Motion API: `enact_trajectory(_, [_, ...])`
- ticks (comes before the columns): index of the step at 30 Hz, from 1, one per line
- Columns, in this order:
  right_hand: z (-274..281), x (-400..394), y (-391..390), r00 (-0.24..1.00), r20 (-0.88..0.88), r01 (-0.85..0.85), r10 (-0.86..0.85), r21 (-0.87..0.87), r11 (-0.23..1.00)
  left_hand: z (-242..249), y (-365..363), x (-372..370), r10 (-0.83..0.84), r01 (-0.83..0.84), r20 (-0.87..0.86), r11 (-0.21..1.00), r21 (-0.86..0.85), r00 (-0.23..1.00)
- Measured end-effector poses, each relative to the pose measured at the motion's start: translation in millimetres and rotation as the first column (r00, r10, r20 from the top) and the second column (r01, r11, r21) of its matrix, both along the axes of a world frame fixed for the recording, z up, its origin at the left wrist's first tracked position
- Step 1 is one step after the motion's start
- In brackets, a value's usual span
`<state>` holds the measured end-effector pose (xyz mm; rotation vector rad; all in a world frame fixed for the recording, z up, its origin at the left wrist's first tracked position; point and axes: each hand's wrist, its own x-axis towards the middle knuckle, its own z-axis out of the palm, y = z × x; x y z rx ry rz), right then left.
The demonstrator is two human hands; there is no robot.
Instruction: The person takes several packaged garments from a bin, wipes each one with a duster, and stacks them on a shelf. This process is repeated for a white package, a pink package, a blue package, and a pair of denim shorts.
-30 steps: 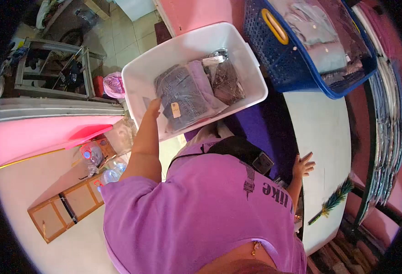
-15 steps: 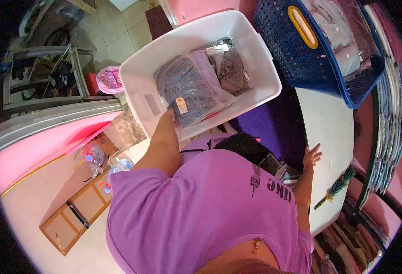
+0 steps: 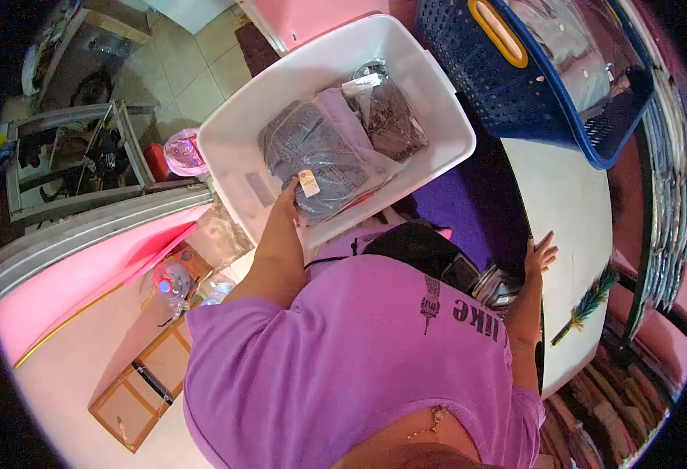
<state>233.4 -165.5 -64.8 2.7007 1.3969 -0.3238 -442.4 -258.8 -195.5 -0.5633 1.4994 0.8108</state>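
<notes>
My left hand (image 3: pixel 285 206) reaches into a white plastic bin (image 3: pixel 238 141). Its fingers are closed at the near edge of a dark grey garment in a clear plastic bag (image 3: pixel 312 148), right beside a tan tag (image 3: pixel 309 184); some of the fingers are hidden. A lilac garment (image 3: pixel 347 129) and another bagged dark garment (image 3: pixel 394 121) lie next to it in the bin. Over at the right, my right hand (image 3: pixel 542 254) is open with fingers apart, at the edge of a white tabletop (image 3: pixel 570 211), holding nothing.
A blue basket (image 3: pixel 484 70) of bagged clothes stands at the upper right. A green feathery sprig (image 3: pixel 589 301) lies on the tabletop. Hanging bagged garments (image 3: pixel 663 195) line the right side. Plastic bottles (image 3: pixel 173 281) and a wooden frame (image 3: pixel 140 379) are at the left.
The view has shifted slightly. My left hand stays at the bagged garment by the tag, its fingertips now a little higher beside it. My right hand remains at the table edge, fingers apart.
</notes>
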Motion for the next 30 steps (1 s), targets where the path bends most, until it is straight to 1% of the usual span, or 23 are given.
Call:
enact_trajectory(3, [0,-3,1,1.000,-0.010,0.022,-0.022,0.002,1.000,6,0,0,0.003,-0.002,-0.058,1.000,0.019,0.998])
enact_trajectory(4, [1,-4,1,1.000,0.001,0.010,-0.010,0.007,1.000,-4,-2,-3,-0.008,0.010,-0.062,1.000,0.022,0.998])
enact_trajectory(5, [2,-7,1,1.000,0.014,-0.002,0.002,0.013,1.000,-34,-10,-11,0.096,-0.088,-0.059,0.988,0.130,0.994])
enact_trajectory(6, [2,-8,0,1.000,0.012,0.010,-0.010,0.016,1.000,-50,-13,-15,0.200,-0.184,-0.042,0.954,0.236,0.979])
enact_trajectory(7, [2,-8,0,1.000,0.030,-0.004,0.003,0.022,1.000,-41,-8,-11,0.190,-0.174,-0.044,0.955,0.241,0.981])
enact_trajectory(8, [1,-7,0,0.999,0.048,-0.019,0.017,0.030,0.999,-23,0,-5,0.256,-0.217,-0.149,0.947,0.236,0.955])
enact_trajectory(9, [-1,-6,-1,0.999,0.042,-0.010,0.008,0.040,0.999,-20,5,-4,0.319,-0.260,-0.253,0.935,0.240,0.913])
enact_trajectory(10, [-4,-6,-1,0.998,0.058,-0.015,0.012,0.054,0.998,-16,11,-4,0.315,-0.251,-0.255,0.934,0.254,0.914])
enact_trajectory(12, [-5,-8,-2,0.998,0.065,-0.013,0.008,0.075,0.997,-11,16,-7,0.319,-0.172,-0.474,0.929,0.326,0.821])
enact_trajectory(13, [-5,-9,-2,0.997,0.074,-0.021,0.016,0.073,0.997,-9,19,-5,0.319,-0.163,-0.478,0.927,0.338,0.819])
enact_trajectory(15, [-3,-11,-3,0.997,0.075,-0.029,0.023,0.078,0.997,65,34,20,0.350,-0.147,-0.566,0.916,0.373,0.746])
enact_trajectory(16, [-3,-13,-3,0.996,0.082,-0.037,0.030,0.082,0.996,88,38,23,0.355,-0.143,-0.568,0.913,0.383,0.742])
enact_trajectory(17, [-2,-14,-3,0.995,0.090,-0.046,0.038,0.087,0.995,107,42,26,0.354,-0.069,-0.589,0.890,0.450,0.726])
enact_trajectory(18, [3,-20,-3,0.996,0.075,-0.049,0.041,0.111,0.993,117,44,29,0.354,0.010,-0.610,0.860,0.510,0.709])
enact_trajectory(19, [3,-22,-4,0.997,0.067,-0.046,0.037,0.126,0.991,124,46,28,0.361,0.016,-0.612,0.853,0.522,0.704])
enact_trajectory(21, [12,-28,-2,0.997,0.070,-0.047,0.040,0.102,0.994,142,53,26,0.454,0.125,-0.586,0.709,0.694,0.671])
enact_trajectory(22, [21,-34,-2,0.999,0.024,-0.025,0.023,0.085,0.996,154,56,29,0.506,0.067,-0.553,0.695,0.716,0.662])
enact_trajectory(23, [21,-29,-6,1.000,0.015,-0.019,0.018,0.094,0.995,168,57,34,0.507,0.077,-0.555,0.688,0.722,0.660])
enact_trajectory(25, [18,-17,-18,0.981,-0.010,-0.187,0.192,0.178,0.966,196,56,44,0.589,0.041,-0.475,0.600,0.799,0.654])
enact_trajectory(26, [30,-19,-22,0.977,0.008,-0.208,0.211,0.217,0.954,221,56,56,0.606,-0.027,-0.440,0.606,0.795,0.662])
enact_trajectory(27, [26,-3,-27,0.980,0.002,-0.193,0.198,0.228,0.954,246,55,70,0.602,-0.012,-0.440,0.599,0.801,0.667])
enact_trajectory(29, [23,37,-40,0.848,-0.162,-0.370,0.505,0.503,0.781,292,51,104,0.635,0.058,-0.421,0.510,0.858,0.648])
enact_trajectory(30, [27,47,-48,0.871,-0.204,-0.268,0.448,0.566,0.780,308,49,119,0.648,0.084,-0.440,0.503,0.860,0.622])
